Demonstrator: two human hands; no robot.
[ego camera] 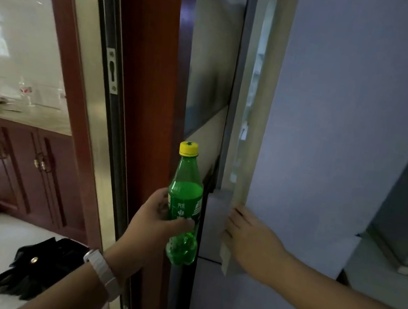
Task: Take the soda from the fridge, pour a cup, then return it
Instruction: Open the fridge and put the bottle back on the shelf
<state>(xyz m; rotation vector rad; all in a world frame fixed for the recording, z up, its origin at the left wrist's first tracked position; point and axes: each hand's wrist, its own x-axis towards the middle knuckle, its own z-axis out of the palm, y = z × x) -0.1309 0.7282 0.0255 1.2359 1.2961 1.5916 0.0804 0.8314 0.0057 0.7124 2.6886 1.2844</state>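
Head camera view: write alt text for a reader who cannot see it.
A left hand holds an upright green soda bottle with a yellow cap, while the right hand rests on the pale edge of a grey fridge door.

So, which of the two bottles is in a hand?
The green soda bottle with the yellow cap, gripped by the left hand; the clear bottle stands on the counter.

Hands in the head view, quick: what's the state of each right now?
Left hand: closed grip on the green soda bottle.
Right hand: open, fingers laid flat on the fridge door handle.
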